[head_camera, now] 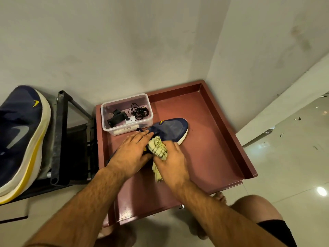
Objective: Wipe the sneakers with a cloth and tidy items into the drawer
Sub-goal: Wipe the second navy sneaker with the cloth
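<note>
A navy sneaker [170, 128] with a white sole lies in the open reddish drawer [222, 139], toe toward its back wall. My crumpled yellowish cloth [158, 148] rests on its middle — the second sneaker [19, 139] sits outside, left of the drawer.

Navy sneaker [170, 128], yellow-patterned cloth [158, 148]

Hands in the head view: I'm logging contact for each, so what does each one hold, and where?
The right hand grips the bunched yellowish cloth at its middle. The left hand holds nothing; it rests flat on the navy sneaker.
</note>
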